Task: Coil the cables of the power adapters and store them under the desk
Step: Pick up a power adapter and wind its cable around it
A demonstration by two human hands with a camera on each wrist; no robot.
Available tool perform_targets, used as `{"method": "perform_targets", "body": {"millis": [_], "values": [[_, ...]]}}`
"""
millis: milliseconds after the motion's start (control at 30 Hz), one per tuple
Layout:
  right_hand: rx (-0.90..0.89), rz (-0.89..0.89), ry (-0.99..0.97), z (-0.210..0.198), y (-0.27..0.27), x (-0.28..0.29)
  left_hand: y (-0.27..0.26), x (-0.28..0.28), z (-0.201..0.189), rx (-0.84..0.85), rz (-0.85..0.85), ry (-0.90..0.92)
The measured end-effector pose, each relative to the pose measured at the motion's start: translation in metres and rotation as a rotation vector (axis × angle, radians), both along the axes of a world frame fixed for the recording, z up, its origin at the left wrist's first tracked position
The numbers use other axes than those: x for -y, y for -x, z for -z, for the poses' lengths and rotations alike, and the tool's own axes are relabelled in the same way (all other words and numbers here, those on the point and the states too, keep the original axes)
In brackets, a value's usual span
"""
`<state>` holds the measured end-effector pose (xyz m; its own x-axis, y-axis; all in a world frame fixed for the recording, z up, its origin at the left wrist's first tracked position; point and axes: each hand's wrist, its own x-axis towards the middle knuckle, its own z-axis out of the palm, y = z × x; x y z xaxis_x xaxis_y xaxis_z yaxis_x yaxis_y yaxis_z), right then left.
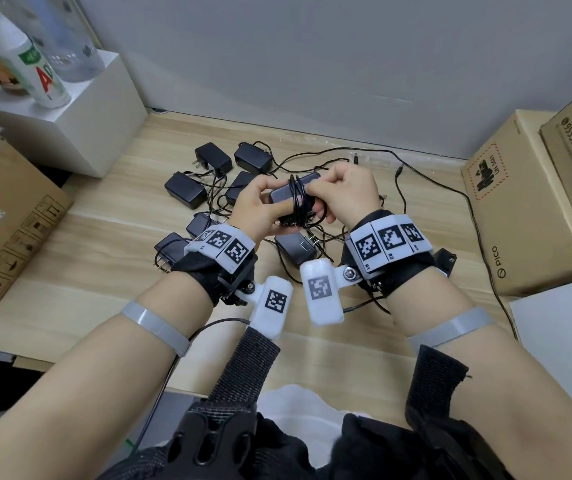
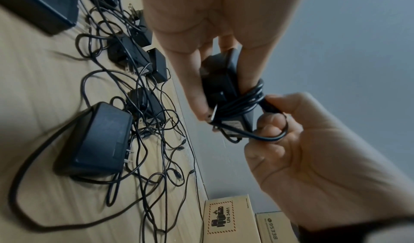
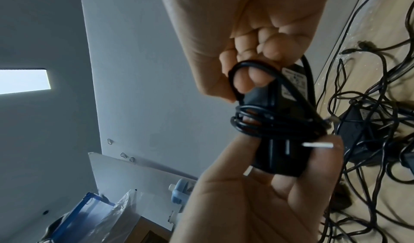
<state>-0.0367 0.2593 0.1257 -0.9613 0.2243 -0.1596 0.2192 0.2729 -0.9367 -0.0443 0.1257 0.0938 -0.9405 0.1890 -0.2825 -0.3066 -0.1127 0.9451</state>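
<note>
Above the wooden desk [image 1: 104, 237], my left hand [image 1: 263, 199] grips a black power adapter [image 1: 289, 195] by its body, thumb on one side and fingers on the other. Its thin black cable [image 1: 299, 206] is wound several turns around the adapter's middle. My right hand [image 1: 343, 192] pinches the last stretch of that cable against the adapter. In the left wrist view the adapter [image 2: 224, 80] stands on end and the right hand [image 2: 277, 121] holds a small loop of cable [image 2: 268, 137]. The right wrist view shows the same loop [image 3: 235, 75] around a fingertip, and the plug prongs [image 3: 318, 145].
Several more black adapters [image 1: 212, 157] lie on the desk below my hands in a tangle of loose cables [image 1: 398, 188]. Cardboard boxes [image 1: 519, 209] stand at the right, another carton [image 1: 11, 237] at the left. A white box [image 1: 80, 112] carrying bottles sits back left.
</note>
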Motion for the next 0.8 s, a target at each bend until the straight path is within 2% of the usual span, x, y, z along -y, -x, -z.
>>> {"method": "perform_targets", "body": {"millis": [133, 233, 433, 633, 800], "values": [[0.076, -0.157, 0.079, -0.001, 0.001, -0.007, -0.002, 0.003, 0.001, -0.031, 0.023, 0.029], [0.081, -0.223, 0.065, 0.000, -0.002, -0.010, -0.003, 0.003, 0.001, -0.052, 0.020, 0.031], [0.021, -0.183, -0.014, 0.007, -0.002, -0.006, -0.002, 0.000, 0.000, -0.070, 0.008, 0.051], [0.080, -0.300, -0.054, 0.002, 0.002, -0.002, 0.002, 0.005, 0.005, -0.027, -0.039, 0.021], [0.067, -0.212, -0.067, -0.001, 0.001, 0.003, 0.005, 0.004, 0.002, -0.040, -0.037, 0.026]]}}
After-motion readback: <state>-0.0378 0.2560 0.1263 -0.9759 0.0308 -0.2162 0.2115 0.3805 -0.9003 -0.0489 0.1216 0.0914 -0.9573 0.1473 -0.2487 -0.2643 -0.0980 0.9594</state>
